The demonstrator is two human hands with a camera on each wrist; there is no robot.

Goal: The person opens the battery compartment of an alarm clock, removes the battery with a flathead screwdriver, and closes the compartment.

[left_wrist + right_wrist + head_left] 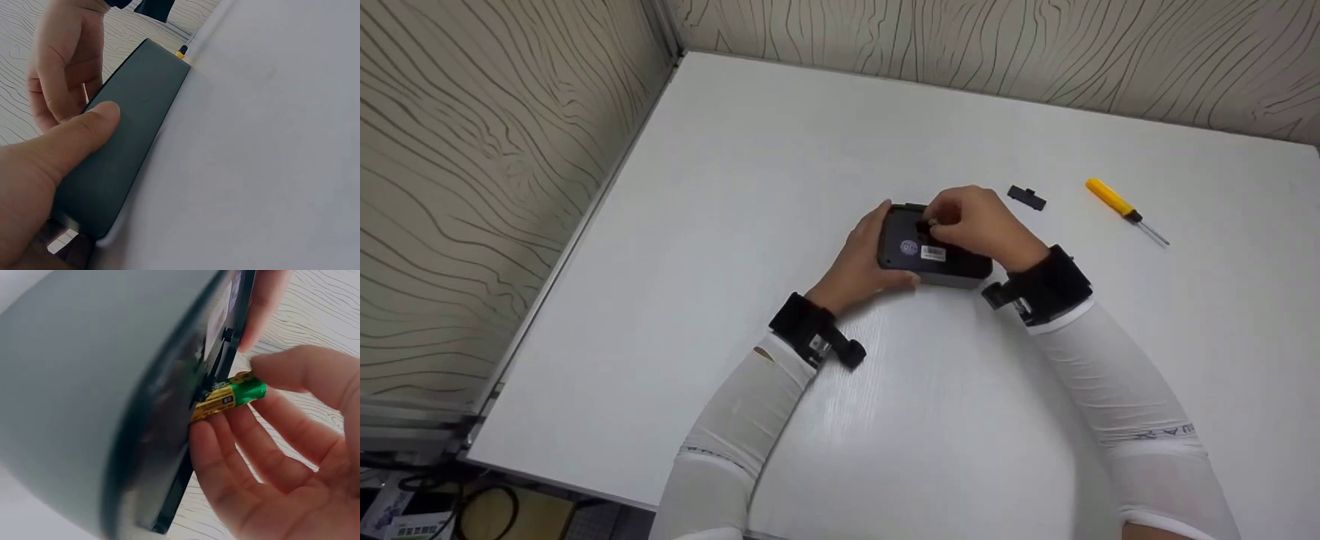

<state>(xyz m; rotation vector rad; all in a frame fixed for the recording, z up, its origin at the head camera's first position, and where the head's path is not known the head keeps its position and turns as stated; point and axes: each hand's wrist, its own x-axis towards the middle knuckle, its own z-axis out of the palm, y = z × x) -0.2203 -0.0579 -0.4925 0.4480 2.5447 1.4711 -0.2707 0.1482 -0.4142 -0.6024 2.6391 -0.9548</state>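
A dark box-shaped device (901,227) lies on the white table with its labelled black face up. My left hand (861,259) grips its left end; in the left wrist view the thumb (84,132) presses along the smooth grey side (132,101). Over the device's upper part, my right hand (979,225) pinches a green and gold battery (228,396) with its fingertips. One end of the battery is at the opening in the black face, as the right wrist view shows. How deep it sits is hidden. A small black battery cover (1027,197) lies to the right of the right hand.
A screwdriver (1114,199) with a yellow handle lies on the table (780,150) farther right. Patterned wall panels (960,45) stand along the back and left edges. Cables (487,510) show below the front left corner.
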